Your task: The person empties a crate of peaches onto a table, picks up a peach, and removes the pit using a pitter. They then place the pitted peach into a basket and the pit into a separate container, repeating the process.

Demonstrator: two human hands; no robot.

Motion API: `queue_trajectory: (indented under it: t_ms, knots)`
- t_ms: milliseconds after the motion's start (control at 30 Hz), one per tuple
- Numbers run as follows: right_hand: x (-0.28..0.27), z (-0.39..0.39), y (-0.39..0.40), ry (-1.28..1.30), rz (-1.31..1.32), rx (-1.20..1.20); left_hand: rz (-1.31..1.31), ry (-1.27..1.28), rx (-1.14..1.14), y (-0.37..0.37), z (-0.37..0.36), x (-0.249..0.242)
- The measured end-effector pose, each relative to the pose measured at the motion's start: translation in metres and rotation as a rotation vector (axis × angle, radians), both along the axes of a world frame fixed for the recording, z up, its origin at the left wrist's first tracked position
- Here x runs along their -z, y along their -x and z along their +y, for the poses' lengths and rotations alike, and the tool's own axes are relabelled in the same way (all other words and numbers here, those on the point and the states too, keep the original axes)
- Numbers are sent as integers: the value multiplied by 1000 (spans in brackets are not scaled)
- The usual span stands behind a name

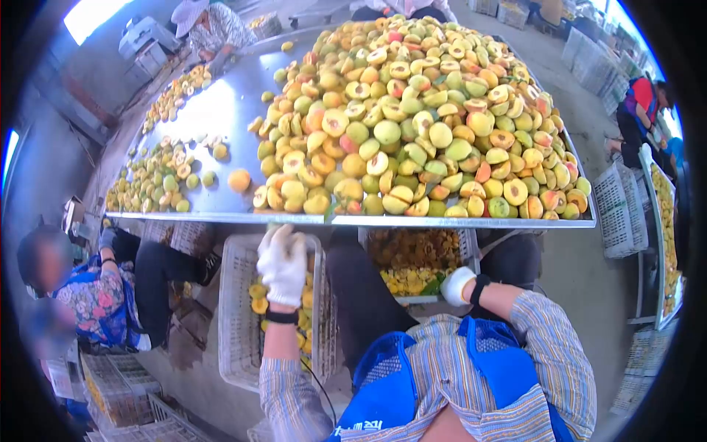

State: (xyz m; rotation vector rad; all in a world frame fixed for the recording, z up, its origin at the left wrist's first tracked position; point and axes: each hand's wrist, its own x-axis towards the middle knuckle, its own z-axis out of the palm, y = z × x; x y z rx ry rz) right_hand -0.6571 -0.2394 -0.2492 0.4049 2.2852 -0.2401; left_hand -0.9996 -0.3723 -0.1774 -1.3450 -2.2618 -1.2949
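My left hand (pixel 282 267), in a white knit glove, is above a pale plastic crate (pixel 227 309) with several cut fruit halves (pixel 259 295) in it. Its fingers point toward the table edge, slightly apart, and I see nothing held in them. My right hand (pixel 458 286), also gloved, is low by my thigh at the corner of a second crate (pixel 472 249). It looks closed, and whatever it may hold is hidden. That crate has yellow fruit pieces (pixel 412 280) and darker brown ones (pixel 412 247). Beyond my hands, a large heap of halved peaches or apricots (pixel 412 125) covers much of the metal table (pixel 221 193).
A smaller fruit pile (pixel 158 180) lies on the table's left. A person (pixel 103 295) sits at the left, another (pixel 206 29) works at the far left corner. Stacked crates (pixel 622 210) and a second fruit table (pixel 658 236) stand at the right.
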Motion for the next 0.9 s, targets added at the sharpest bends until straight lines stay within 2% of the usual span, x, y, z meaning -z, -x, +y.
queue_trajectory:
  t_ms: [33, 67, 100, 133, 167, 233, 267, 333, 367, 433, 500, 567, 600, 633, 733, 800, 833, 900]
  knots:
    - [-8, 1, 1, -28, 32, 28, 100, 11, 71, 1, 34, -18]
    - [-16, 5, 9, -19, 49, 158, 198, -2, 137, 4, 65, -27]
    - [-28, 10, 11, 6, 166, 222, 285, 46, 155, 6, 95, -34]
    - [-47, 12, 13, 42, 253, 269, 282, 139, 205, 13, 125, -33]
    - [-65, 14, 14, 76, 341, 316, 292, 126, 214, 18, 152, -37]
    - [-84, 14, 12, 70, 467, 346, 398, 350, 102, 21, 204, -44]
    - [-82, 14, 8, 88, 528, 367, 402, 333, 110, 28, 229, -40]
    - [-87, 11, 3, 129, 512, 404, 641, 357, 54, 43, 269, -31]
    - [-88, 12, 1, 143, 512, 412, 639, 345, 63, 46, 282, -34]
    - [-96, 13, 0, 155, 381, 461, 520, 632, 281, 52, 297, -37]
    - [-97, 18, -2, 179, 343, 494, 482, 691, 304, 49, 299, -52]
    - [-104, 22, -1, 163, 374, 532, 380, 857, 214, 45, 283, -59]
    - [-108, 25, 1, 155, 354, 540, 283, 744, 131, 48, 273, -50]
    - [-112, 28, 4, 157, 366, 536, 190, 807, 167, 57, 260, -46]
    - [-131, 31, 11, 185, 469, 591, 226, 738, 260, 48, 211, -40]
    - [-130, 26, 11, 138, 736, 594, -88, 550, 291, 40, 186, -41]
    - [-127, 25, 11, 105, 901, 598, -91, 554, 280, 31, 173, -39]
    - [-141, 20, 12, 176, 1172, 590, -1087, -42, 453, 0, 153, -51]
